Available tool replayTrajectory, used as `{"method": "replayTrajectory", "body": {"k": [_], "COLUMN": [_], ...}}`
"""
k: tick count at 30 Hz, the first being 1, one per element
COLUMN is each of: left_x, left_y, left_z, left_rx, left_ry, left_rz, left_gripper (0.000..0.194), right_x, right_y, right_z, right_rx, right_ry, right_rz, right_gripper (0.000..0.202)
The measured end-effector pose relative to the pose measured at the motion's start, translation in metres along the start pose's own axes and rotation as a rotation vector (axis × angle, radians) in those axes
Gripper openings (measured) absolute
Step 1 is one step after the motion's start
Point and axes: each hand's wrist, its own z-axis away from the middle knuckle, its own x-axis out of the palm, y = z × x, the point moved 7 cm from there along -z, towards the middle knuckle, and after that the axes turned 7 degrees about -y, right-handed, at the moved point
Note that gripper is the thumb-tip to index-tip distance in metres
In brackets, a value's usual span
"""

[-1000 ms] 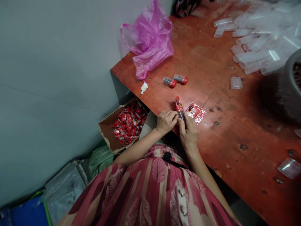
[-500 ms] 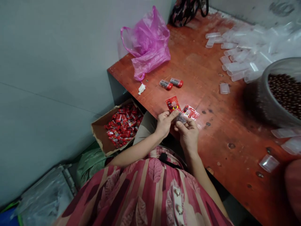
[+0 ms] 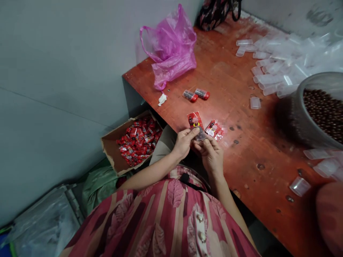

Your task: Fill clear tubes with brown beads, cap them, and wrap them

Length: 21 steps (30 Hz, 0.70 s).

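Note:
Between my two hands is a small red printed packet point(image 3: 194, 119), its clear lower part showing dark round balls inside. My left hand point(image 3: 184, 141) is closed on its left side, thumb across the front. The fingers of my right hand point(image 3: 212, 153) pinch its lower right end. Just beyond my right fingers, a second red packet point(image 3: 214, 130) lies on the table. Farther off, two small clear tubes lie on their sides, a left tube point(image 3: 190, 95) and a right tube point(image 3: 202, 94), both with red ends and dark contents.
A cardboard box point(image 3: 109, 151) of red packets sits left of the reddish table point(image 3: 230, 85). A pink plastic bag point(image 3: 174, 46) and a crumpled white scrap point(image 3: 162, 99) lie behind. At right are many clear tubes point(image 3: 284, 60) and a tub point(image 3: 288, 114) of dark balls.
My right hand has shifted slightly left and down at the packet's lower end. The packet stands a little nearer my left hand, with a wider gap to the second packet.

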Motion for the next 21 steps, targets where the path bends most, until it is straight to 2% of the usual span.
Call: {"method": "replayTrajectory", "body": {"k": [5,10,13,15,18,20,21], "left_x": [0.001,-0.013,-0.024,-0.039,-0.07,-0.078,-0.074], "left_y": [-0.005,-0.007,0.006,0.023,0.044,0.047,0.047], "left_z": [0.005,0.012,0.021,0.031,0.048,0.05,0.047], "left_rx": [-0.068,-0.019,0.027,0.117,0.243,0.22,0.214], "left_ry": [-0.06,-0.002,0.031,0.103,0.269,0.299,0.263], "left_rz": [0.034,-0.072,-0.045,0.013,0.032,-0.151,-0.313], "left_gripper": [0.033,0.034,0.032,0.036,0.054,0.058,0.055], "right_x": [-0.001,0.01,0.024,0.029,0.017,-0.002,-0.013], "right_y": [-0.007,0.0,0.007,0.004,-0.018,-0.037,-0.046], "right_z": [-0.002,-0.008,-0.009,-0.008,-0.007,-0.007,-0.007], "right_rx": [-0.045,0.005,0.051,0.053,-0.048,-0.133,-0.163], "right_ry": [0.023,0.041,-0.03,-0.089,-0.091,-0.034,0.005], "right_rz": [-0.032,-0.026,0.01,0.068,0.201,0.316,0.368], "right_gripper": [0.029,0.034,0.034,0.031,0.023,0.02,0.019]}}
